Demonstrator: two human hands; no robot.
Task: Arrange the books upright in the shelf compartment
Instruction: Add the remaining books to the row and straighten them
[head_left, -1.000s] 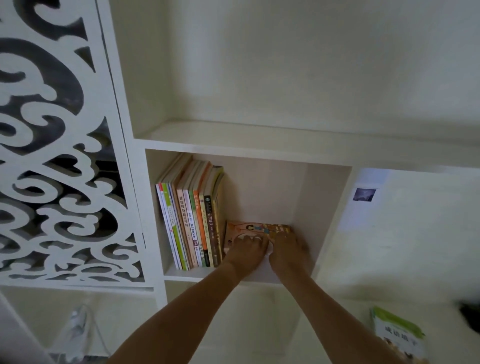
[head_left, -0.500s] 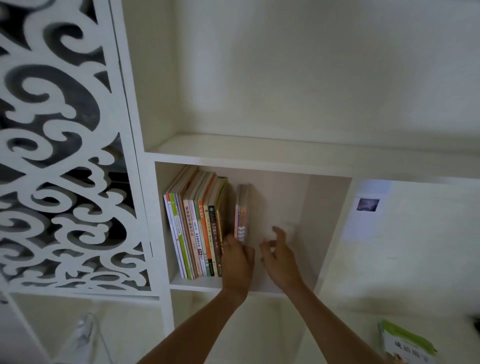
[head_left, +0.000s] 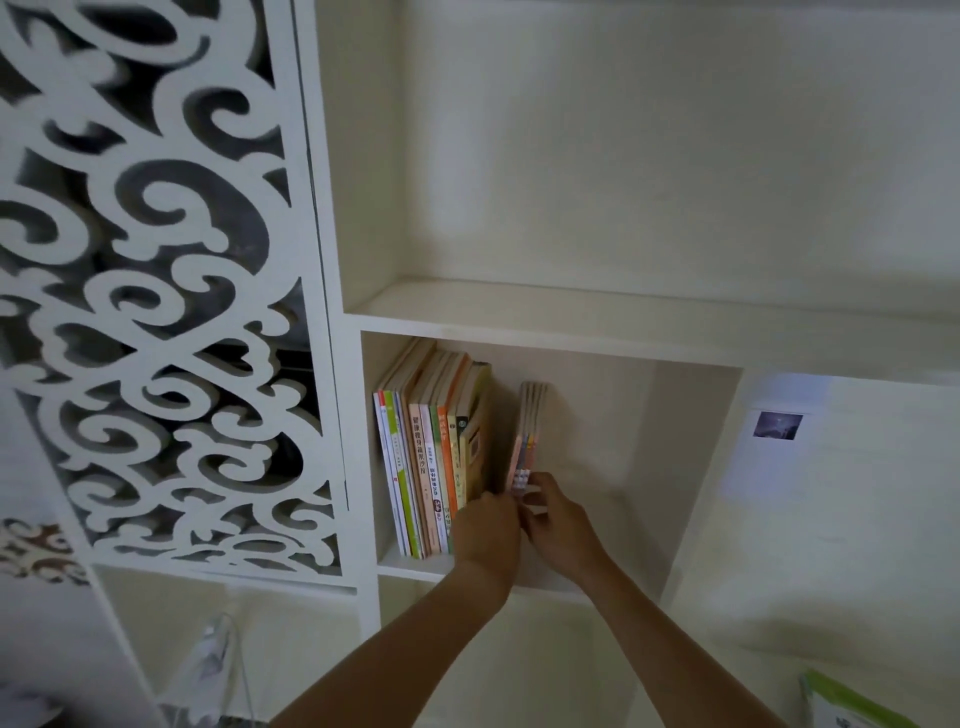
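Note:
Several books (head_left: 434, 457) stand upright at the left side of the white shelf compartment (head_left: 691, 467). A small stack of thin orange booklets (head_left: 529, 431) stands upright just right of them, with a gap between. My left hand (head_left: 488, 530) grips the booklets' lower left side. From the right, my right hand (head_left: 558, 525) holds their lower edge, fingers curled around it. The booklets' bottom is hidden behind both hands.
A white carved scroll panel (head_left: 156, 312) closes the section to the left. An open shelf board (head_left: 571, 306) lies above the compartment. A green-and-white book (head_left: 852, 709) lies at the lower right corner. The compartment's right half holds nothing.
The booklets lay flat under both hands a second ago; they now stand upright. My right hand, open half a second ago, has closed on their lower edge.

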